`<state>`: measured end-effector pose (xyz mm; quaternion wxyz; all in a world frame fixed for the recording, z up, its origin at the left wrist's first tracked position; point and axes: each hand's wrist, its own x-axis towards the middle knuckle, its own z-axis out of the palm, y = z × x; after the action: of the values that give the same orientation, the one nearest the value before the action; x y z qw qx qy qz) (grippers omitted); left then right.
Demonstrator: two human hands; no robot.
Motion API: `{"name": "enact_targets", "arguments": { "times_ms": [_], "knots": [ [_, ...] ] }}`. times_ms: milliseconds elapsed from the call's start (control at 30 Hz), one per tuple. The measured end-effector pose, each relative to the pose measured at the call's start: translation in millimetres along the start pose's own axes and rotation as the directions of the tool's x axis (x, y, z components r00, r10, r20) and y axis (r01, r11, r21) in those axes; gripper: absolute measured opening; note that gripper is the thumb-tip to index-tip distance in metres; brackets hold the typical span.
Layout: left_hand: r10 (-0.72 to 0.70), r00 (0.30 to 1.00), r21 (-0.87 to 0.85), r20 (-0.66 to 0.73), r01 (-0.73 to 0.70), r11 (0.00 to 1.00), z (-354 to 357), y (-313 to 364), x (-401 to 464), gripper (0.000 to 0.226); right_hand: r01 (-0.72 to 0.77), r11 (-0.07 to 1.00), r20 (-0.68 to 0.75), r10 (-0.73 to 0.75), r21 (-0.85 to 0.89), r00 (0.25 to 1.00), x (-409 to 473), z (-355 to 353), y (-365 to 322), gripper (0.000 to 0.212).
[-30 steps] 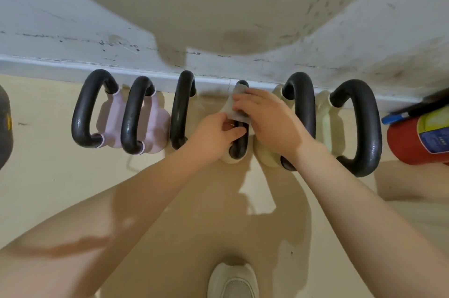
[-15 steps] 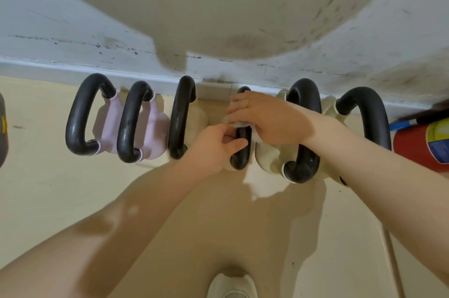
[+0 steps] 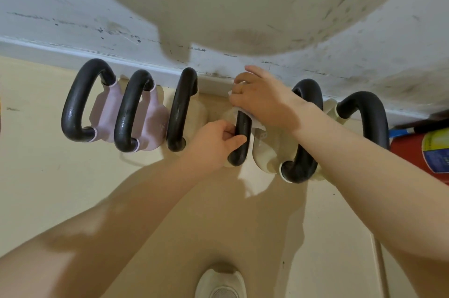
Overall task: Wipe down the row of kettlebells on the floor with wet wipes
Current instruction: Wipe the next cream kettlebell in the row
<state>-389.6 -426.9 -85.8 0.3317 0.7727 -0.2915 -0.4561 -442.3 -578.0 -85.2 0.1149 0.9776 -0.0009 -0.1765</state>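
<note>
Standing fourth in the floor row by the wall, the kettlebell handle (image 3: 241, 138) has my left hand (image 3: 213, 143) closed round its lower part; my right hand (image 3: 261, 100) presses a white wipe (image 3: 257, 122) against its top, fingers clamped.

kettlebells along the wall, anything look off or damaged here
The kettlebells themselves look intact, but their handles point different ways: the pink pair sits angled, not square to the wall. The wall above the skirting is scuffed with dark marks. A red fire extinguisher lies at the right end.
</note>
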Motion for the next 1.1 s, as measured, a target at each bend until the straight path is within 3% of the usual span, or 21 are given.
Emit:
{"name": "enact_targets", "arguments": {
  "times_ms": [100, 167, 233, 300, 367, 467, 600, 733, 833, 867, 967, 1000, 1067, 1100],
  "knots": [
    [-0.004, 1.000, -0.003, 0.025, 0.004, 1.000, -2, 1, 0, 0.024, 0.163, 0.985, -0.103, -0.156, 0.060, 0.982, -8, 1, -13, 0.025],
    [-0.005, 0.999, 0.003, 0.036, 0.005, 1.000, 0, 2, 2, 0.023, 0.128, 0.977, -0.189, -0.096, 0.168, 0.977, -12, 10, -3, 0.027],
    [-0.017, 0.999, -0.008, 0.042, 0.018, 1.000, 1, 1, 4, 0.023, -0.006, 0.962, -0.168, 0.054, 0.272, 0.984, -5, 14, 7, 0.021],
    [-0.034, 0.999, -0.020, 0.040, 0.034, 0.999, -2, -2, 5, 0.023, -0.019, 0.952, -0.170, 0.074, 0.305, 0.983, 5, 8, 8, 0.012],
    [-0.043, 0.998, -0.061, 0.044, 0.046, 0.997, -5, -5, 3, 0.018, 0.097, 0.974, -0.207, -0.053, 0.207, 0.977, 5, 8, 1, 0.012],
    [-0.036, 0.998, -0.038, 0.059, 0.038, 0.999, -3, -4, 3, 0.011, 0.199, 0.950, -0.213, -0.149, 0.239, 0.966, -5, 13, -1, 0.021],
    [-0.053, 0.996, -0.054, 0.073, 0.058, 0.997, -2, -2, 3, 0.012, -0.139, 0.860, -0.071, 0.199, 0.492, 0.977, 6, 10, 22, 0.026],
    [-0.097, 0.992, -0.119, 0.085, 0.106, 0.987, -7, -9, -2, 0.010, -0.202, 0.848, 0.112, 0.168, 0.490, 0.979, 4, 5, 26, 0.053],
    [-0.118, 0.988, -0.183, 0.101, 0.135, 0.974, -5, -11, -2, 0.007, -0.196, 0.689, 0.171, 0.105, 0.698, 0.980, -16, -8, 18, 0.066],
    [-0.119, 0.987, -0.201, 0.105, 0.138, 0.970, -5, -12, -1, 0.007, -0.221, 0.578, 0.191, 0.112, 0.786, 0.975, -21, -11, 14, 0.064],
    [-0.112, 0.988, -0.221, 0.110, 0.134, 0.966, -7, -14, 0, 0.007, -0.287, 0.110, 0.253, 0.251, 0.952, 0.934, -27, -11, -9, 0.042],
    [-0.111, 0.988, -0.220, 0.111, 0.133, 0.966, -7, -14, 0, 0.007, -0.268, 0.077, 0.231, 0.317, 0.960, 0.920, -25, -9, -16, 0.036],
    [-0.108, 0.988, -0.206, 0.112, 0.129, 0.970, -8, -13, 1, 0.014, -0.249, 0.206, 0.143, 0.423, 0.946, 0.895, -11, -1, -26, 0.037],
    [-0.111, 0.987, -0.200, 0.116, 0.133, 0.971, -8, -12, 1, 0.020, -0.254, 0.182, 0.146, 0.459, 0.950, 0.876, -2, 5, -25, 0.038]
  ]
}}
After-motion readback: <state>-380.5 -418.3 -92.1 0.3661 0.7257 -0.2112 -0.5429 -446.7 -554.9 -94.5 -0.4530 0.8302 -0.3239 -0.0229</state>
